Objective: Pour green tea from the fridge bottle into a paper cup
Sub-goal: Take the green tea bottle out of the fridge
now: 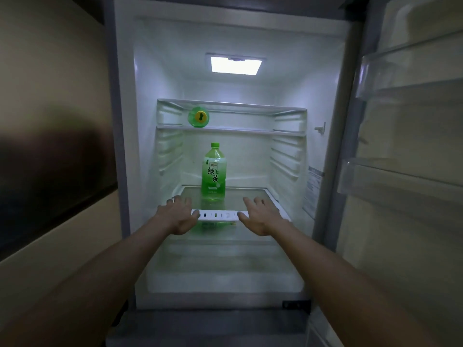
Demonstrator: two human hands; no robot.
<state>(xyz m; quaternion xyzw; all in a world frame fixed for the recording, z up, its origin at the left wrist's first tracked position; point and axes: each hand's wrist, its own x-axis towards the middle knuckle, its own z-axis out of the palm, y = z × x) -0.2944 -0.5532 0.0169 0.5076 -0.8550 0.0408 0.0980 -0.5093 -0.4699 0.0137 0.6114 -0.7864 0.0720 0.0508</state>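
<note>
A green tea bottle (213, 172) with a green cap and a green label stands upright on the glass shelf (253, 194) inside the open fridge. My left hand (178, 214) reaches in at the shelf's front left, fingers spread, holding nothing. My right hand (260, 214) is stretched out at the shelf's front right, fingers apart and empty. Both hands are in front of and below the bottle, one on each side, not touching it. No paper cup is in view.
A round green and yellow object (198, 117) lies on the upper shelf. The fridge door (411, 146) stands open on the right with clear door bins. A beige wall (50, 121) borders the left. A lit lamp (235, 64) is in the fridge ceiling.
</note>
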